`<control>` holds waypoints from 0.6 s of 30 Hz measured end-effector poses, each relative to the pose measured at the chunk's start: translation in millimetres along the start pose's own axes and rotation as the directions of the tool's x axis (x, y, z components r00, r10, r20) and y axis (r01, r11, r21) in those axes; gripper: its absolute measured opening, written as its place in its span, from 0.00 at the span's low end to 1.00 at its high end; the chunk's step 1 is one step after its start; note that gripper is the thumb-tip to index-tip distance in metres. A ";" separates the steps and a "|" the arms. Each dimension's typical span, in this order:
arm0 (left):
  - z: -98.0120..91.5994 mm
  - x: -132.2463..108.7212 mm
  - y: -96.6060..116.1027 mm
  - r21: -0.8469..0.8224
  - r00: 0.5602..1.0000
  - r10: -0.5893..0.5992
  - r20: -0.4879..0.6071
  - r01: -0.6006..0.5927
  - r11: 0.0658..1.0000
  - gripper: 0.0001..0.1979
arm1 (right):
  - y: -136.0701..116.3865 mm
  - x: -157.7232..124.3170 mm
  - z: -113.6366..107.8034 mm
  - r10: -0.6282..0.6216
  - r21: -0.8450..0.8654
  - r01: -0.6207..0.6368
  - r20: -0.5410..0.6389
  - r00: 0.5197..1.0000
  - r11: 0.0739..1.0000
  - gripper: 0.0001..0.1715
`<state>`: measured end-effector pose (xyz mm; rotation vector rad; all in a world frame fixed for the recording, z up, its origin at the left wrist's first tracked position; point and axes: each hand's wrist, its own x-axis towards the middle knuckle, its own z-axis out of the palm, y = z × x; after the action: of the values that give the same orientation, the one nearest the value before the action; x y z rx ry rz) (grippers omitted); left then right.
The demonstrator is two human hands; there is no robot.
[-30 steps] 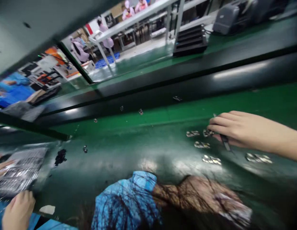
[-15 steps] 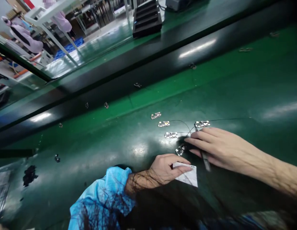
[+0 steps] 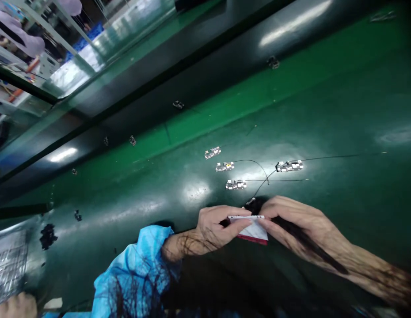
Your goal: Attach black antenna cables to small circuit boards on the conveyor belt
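My left hand point(image 3: 218, 227) is closed on a white card-like piece point(image 3: 253, 230), which has a row of small dark dots along its top edge and a red strip at its bottom. My right hand point(image 3: 298, 229) is closed around a slim dark stick-like tool point(image 3: 311, 245) lying back along the wrist, and its fingertips touch the white piece's right corner. Just beyond my hands lie small circuit boards: one point(image 3: 235, 184) with a thin black wire, one point(image 3: 224, 166), one point(image 3: 212, 153), and one point(image 3: 289, 166) with wires. Another board point(image 3: 251, 202) is partly hidden behind my fingers.
Green work surface point(image 3: 179, 176) spreads around, with more small parts point(image 3: 178, 104) along the dark strip behind. A dark clump point(image 3: 48, 236) and a clear plastic sheet point(image 3: 9, 256) lie at left. Another person's hand point(image 3: 18, 305) shows at bottom left.
My right hand has come down and left from beside the boards to the white piece, its tool now pointing back along the wrist. The white piece is tilted, showing its dotted edge and red strip.
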<state>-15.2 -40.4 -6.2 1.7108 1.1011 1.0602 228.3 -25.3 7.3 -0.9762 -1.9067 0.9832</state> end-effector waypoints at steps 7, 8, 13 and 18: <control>-3.7 1.4 4.8 -0.023 0.997 0.064 0.037 -0.063 0.998 0.09 | -3.8 -9.7 1.6 -0.060 -0.097 0.062 0.022 0.998 0.993 0.14; -3.6 1.5 4.4 -0.024 0.996 0.068 0.048 -0.067 0.997 0.09 | -4.2 -9.8 1.4 -0.078 -0.104 0.080 0.021 0.997 0.991 0.14; -3.1 0.1 3.2 -0.004 0.993 0.082 0.085 -0.082 0.997 0.07 | -6.8 -10.0 -0.6 -0.108 -0.113 0.111 0.026 0.994 0.987 0.14; -5.8 0.5 5.9 0.005 0.989 0.104 0.101 -0.105 0.994 0.15 | -12.1 -5.7 1.2 -0.128 -0.076 0.128 -0.004 0.992 0.989 0.16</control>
<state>-19.0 -40.5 1.2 1.8271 0.9640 1.0219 226.3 -35.5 15.7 -0.8874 -1.9850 0.8360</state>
